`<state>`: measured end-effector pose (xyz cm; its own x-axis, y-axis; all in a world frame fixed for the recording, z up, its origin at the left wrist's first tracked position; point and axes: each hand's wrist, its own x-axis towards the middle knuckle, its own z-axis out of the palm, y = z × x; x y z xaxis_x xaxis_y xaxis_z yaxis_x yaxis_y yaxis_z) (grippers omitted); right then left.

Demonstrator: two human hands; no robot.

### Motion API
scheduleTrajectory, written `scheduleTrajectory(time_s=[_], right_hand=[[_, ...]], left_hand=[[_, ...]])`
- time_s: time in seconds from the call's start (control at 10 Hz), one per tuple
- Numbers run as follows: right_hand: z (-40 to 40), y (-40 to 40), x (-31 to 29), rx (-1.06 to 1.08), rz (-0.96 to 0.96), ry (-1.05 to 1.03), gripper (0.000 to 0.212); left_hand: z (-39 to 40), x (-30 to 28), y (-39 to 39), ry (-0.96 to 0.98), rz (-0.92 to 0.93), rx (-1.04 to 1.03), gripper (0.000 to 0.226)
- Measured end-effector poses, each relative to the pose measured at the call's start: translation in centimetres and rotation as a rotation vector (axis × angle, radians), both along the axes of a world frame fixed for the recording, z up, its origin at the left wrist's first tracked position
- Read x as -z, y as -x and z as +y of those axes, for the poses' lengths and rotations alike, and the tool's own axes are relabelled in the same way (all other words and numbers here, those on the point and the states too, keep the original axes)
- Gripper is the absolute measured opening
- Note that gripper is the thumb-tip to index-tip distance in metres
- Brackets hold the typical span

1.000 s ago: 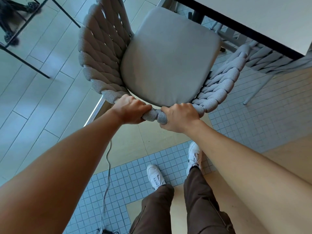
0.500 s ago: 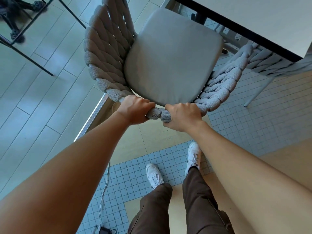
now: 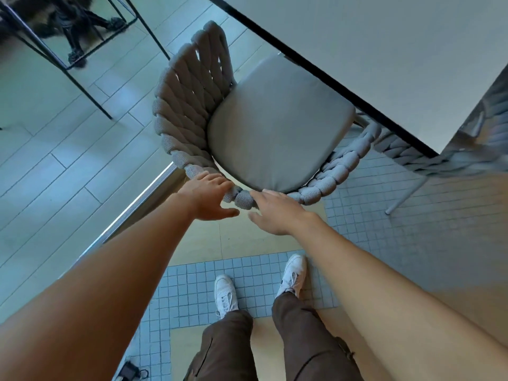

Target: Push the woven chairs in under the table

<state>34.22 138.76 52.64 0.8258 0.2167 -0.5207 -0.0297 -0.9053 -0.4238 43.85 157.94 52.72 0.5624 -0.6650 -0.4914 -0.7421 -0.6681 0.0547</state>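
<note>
Lower frame: shoes, trouser legs, both forearms reaching up-frame. Left hand (image 3: 207,198) open, fingers spread, resting on the chair's (image 3: 277,127) woven back rail; right hand (image 3: 276,211) likewise open, flat on the rail, gripping nothing. Chair sits mid-frame, seat front tucked under the table (image 3: 384,50) edge. Rope weave looks grippy and soft over a stiff frame; probably light. Rail centre suits pushing. Chair legs hidden; second chair (image 3: 428,158) at right mostly cut off.
</note>
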Motion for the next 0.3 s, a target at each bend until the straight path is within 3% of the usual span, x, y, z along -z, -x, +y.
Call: scheduleTrajectory(time_s=[0.1, 0.3], right_hand=[[-1.7, 0.3, -2.2, -0.044, 0.078, -0.021, 0.052], [-4.7, 0.6, -6.4, -0.061, 0.040, 0.056, 0.047]], left_hand=[[-1.2, -1.4, 1.4, -0.003, -0.019, -0.136, 0.073], [-3.5, -4.6, 3.9, 0.070, -0.185, -0.293, 0.069]])
